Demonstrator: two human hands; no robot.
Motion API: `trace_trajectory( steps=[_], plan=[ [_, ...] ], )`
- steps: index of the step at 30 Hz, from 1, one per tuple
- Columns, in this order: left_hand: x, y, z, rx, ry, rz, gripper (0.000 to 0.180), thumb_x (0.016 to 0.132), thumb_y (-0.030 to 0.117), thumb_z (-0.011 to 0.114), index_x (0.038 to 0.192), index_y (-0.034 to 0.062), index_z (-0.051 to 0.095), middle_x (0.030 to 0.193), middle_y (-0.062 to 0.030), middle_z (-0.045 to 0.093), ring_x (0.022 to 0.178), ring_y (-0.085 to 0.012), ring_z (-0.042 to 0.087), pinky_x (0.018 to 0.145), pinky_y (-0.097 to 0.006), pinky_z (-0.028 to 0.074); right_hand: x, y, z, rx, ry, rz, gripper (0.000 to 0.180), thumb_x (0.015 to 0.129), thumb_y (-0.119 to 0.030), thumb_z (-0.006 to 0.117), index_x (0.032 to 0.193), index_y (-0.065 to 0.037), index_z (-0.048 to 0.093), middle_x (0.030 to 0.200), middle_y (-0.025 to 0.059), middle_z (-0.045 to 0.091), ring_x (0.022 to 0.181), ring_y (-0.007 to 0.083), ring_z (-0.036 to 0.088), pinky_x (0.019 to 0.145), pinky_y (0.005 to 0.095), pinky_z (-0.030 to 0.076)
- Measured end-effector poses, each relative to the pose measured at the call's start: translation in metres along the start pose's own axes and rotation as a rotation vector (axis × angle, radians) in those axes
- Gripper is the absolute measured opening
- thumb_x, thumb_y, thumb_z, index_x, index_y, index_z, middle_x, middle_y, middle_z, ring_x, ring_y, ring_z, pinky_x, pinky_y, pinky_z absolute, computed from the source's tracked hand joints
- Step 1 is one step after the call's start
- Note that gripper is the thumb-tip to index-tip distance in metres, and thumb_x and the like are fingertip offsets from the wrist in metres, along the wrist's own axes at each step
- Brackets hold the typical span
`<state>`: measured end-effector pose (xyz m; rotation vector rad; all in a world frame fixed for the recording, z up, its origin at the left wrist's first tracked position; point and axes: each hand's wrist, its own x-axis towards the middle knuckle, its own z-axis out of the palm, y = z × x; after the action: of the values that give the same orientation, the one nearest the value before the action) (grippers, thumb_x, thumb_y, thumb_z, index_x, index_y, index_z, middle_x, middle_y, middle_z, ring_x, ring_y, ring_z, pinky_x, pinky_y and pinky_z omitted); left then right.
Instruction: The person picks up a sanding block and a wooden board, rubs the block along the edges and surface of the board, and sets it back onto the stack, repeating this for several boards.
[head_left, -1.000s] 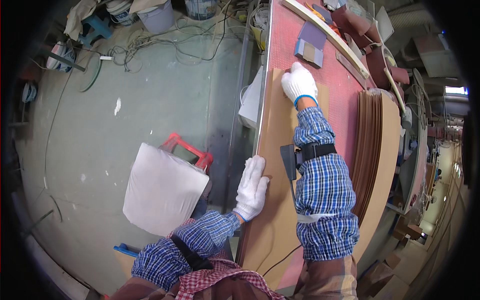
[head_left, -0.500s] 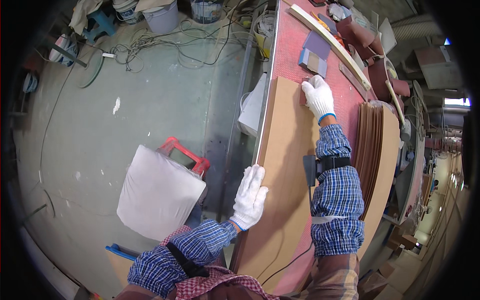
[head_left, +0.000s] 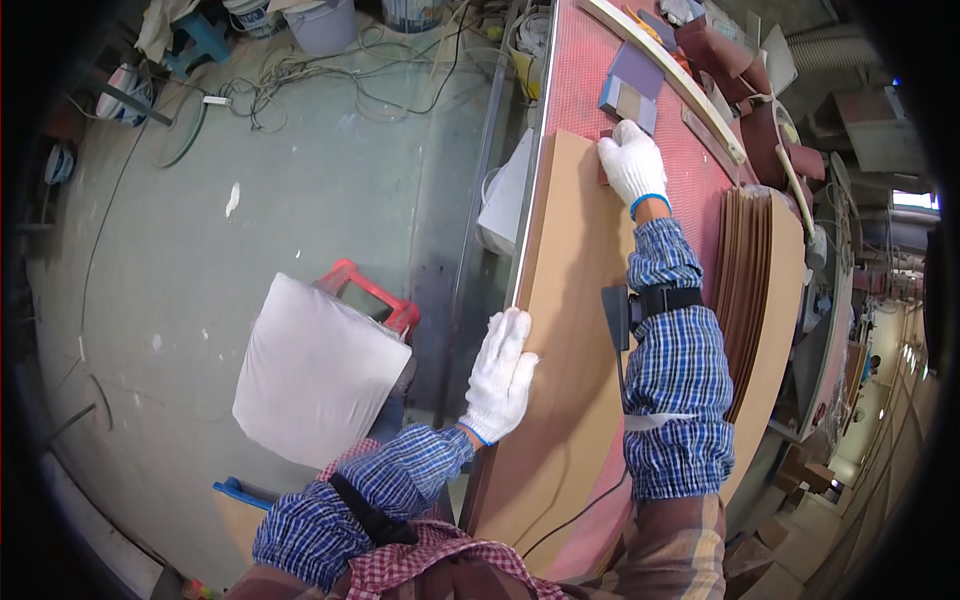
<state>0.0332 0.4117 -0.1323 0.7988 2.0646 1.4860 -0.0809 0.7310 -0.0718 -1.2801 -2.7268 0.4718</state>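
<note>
A long tan wooden board lies on the red bench top, running away from me. My left hand, in a white knit glove, rests against the board's left edge with its fingers stretched out. At the board's far end my right hand, gloved alike, is closed round a reddish-brown sanding block. Only a small side of that block shows; the glove covers the rest. Just beyond the right hand lie a purple-and-grey abrasive pad and a purple sheet.
Several thin brown boards stand stacked on edge at the right. A pale curved strip and brown sandpaper rolls lie at the far right. On the left stand a white-covered stool and a red-handled thing. Cables cross the floor.
The view has shifted slightly, so the bench and board sit a little higher in it. My right hand stays at the board's far end with the block; my left hand keeps to the edge.
</note>
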Motion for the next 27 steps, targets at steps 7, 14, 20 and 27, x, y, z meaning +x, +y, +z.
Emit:
trace_trajectory(
  steps=[7, 14, 20, 27],
  plan=[
    [-0.001, -0.002, 0.007, -0.012, 0.024, 0.049, 0.053, 0.096, 0.016, 0.051, 0.146, 0.0029, 0.039, 0.148, -0.0231, 0.039, 0.138, -0.0425, 0.035, 0.115, -0.044, 0.028, -0.048, 0.011, 0.002, -0.051, -0.026, 0.014, 0.029, 0.086, -0.027, 0.054, 0.102, -0.004, 0.061, 0.099, 0.0269, 0.066, 0.099, 0.0436, 0.062, 0.085, 0.0530, 0.048],
    [0.004, -0.005, 0.008, 0.003, 0.049, 0.037, 0.052, 0.098, 0.019, 0.049, 0.145, 0.0025, 0.039, 0.147, -0.0213, 0.041, 0.138, -0.0383, 0.036, 0.116, -0.042, 0.027, -0.160, 0.005, 0.001, -0.005, -0.059, 0.078, 0.024, 0.088, -0.026, 0.055, 0.097, -0.005, 0.059, 0.088, 0.0255, 0.066, 0.086, 0.0445, 0.064, 0.076, 0.0531, 0.050],
    [0.009, -0.007, 0.012, -0.026, 0.089, 0.067, 0.052, 0.099, 0.024, 0.048, 0.146, 0.0058, 0.039, 0.148, -0.0200, 0.041, 0.138, -0.0362, 0.037, 0.115, -0.041, 0.029, -0.283, 0.008, -0.004, 0.029, -0.084, 0.102, 0.015, 0.091, -0.020, 0.057, 0.095, -0.006, 0.059, 0.086, 0.0220, 0.067, 0.082, 0.0414, 0.065, 0.070, 0.0490, 0.051],
    [0.013, -0.010, 0.012, 0.039, 0.103, 0.078, 0.051, 0.100, 0.027, 0.046, 0.147, 0.0085, 0.038, 0.147, -0.0194, 0.041, 0.136, -0.0350, 0.039, 0.112, -0.040, 0.033, -0.432, 0.019, 0.005, 0.009, -0.111, 0.099, 0.011, 0.093, -0.020, 0.057, 0.095, -0.009, 0.055, 0.084, 0.0177, 0.064, 0.070, 0.0383, 0.064, 0.062, 0.0473, 0.052]
  ],
)
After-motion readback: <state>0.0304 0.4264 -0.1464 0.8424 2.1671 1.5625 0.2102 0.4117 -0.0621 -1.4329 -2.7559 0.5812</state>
